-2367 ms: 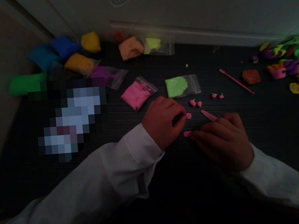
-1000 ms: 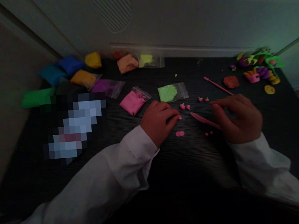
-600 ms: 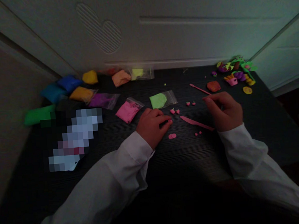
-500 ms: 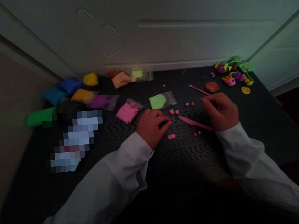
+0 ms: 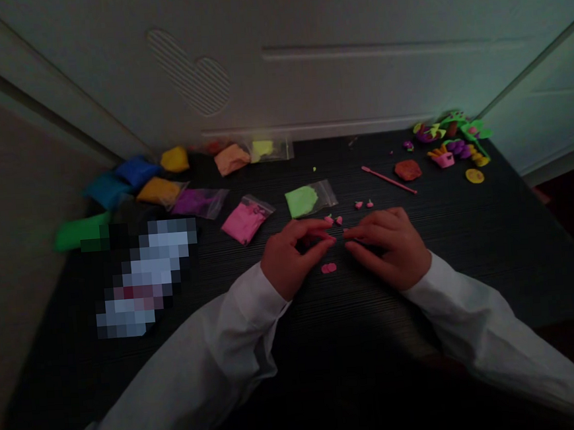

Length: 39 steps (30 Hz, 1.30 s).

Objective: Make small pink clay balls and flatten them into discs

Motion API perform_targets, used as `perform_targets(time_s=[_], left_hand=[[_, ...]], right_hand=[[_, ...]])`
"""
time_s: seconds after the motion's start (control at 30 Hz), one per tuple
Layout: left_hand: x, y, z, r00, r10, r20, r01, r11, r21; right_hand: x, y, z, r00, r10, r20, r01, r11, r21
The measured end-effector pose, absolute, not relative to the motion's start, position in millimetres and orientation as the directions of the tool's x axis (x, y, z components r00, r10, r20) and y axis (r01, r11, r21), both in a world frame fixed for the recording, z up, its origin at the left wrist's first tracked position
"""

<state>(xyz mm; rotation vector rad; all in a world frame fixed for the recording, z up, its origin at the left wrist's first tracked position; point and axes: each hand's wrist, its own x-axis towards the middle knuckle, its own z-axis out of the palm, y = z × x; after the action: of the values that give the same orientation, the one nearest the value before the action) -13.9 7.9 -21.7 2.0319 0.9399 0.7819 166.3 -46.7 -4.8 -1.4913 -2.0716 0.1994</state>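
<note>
My left hand [image 5: 294,251] is curled at the middle of the dark table, with what looks like a small piece of pink modelling clay [image 5: 332,239] at its fingertips. Facing it, my right hand [image 5: 391,246] has thumb and fingers apart, and nothing shows clearly between them. Two flat pink clay discs [image 5: 328,268] lie overlapping just below the left fingertips. Tiny pink clay fruits with green tops [image 5: 339,220] sit just beyond the hands, and another pair [image 5: 359,204] is farther right. The pink knife and two little pink balls are hidden, apparently under my right hand.
A pink stick tool [image 5: 389,180] and a reddish clay lump [image 5: 407,170] lie at the right. Finished clay figures [image 5: 454,139] crowd the back right corner. Bags of green [image 5: 302,201] and pink clay [image 5: 244,219], with several others, spread left. A white panel [image 5: 356,83] stands behind.
My right hand has moved left and down from beside the stick tool to face the left hand, covering the knife and little balls. Its pinch has opened. My left fingers have shifted slightly.
</note>
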Motion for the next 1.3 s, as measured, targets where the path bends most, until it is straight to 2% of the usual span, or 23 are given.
perform_targets(time_s=[0.37, 1.03, 1.17, 1.3], left_hand=[[-14.4, 1.6, -15.4, 0.612, 0.763, 0.207, 0.294, -0.463, 0.836], [-14.7, -0.4, -14.3, 0.658, 0.715, 0.237, 0.25, -0.505, 0.826], [-18.2, 2.3, -14.3, 0.602, 0.767, 0.225, 0.277, -0.464, 0.842], [-23.1, 10.9, -18.4, 0.461, 0.862, 0.208, 0.329, -0.384, 0.863]], right_hand=[[163.3, -49.5, -4.0, -0.271, 0.905, 0.327, 0.791, 0.403, -0.46], [161.8, -52.3, -0.5, -0.231, 0.923, 0.309, 0.78, 0.365, -0.508], [162.4, -53.3, 0.3, -0.21, 0.928, 0.306, 0.786, 0.347, -0.512], [162.7, -53.9, -0.7, -0.219, 0.937, 0.272, 0.793, 0.333, -0.51]])
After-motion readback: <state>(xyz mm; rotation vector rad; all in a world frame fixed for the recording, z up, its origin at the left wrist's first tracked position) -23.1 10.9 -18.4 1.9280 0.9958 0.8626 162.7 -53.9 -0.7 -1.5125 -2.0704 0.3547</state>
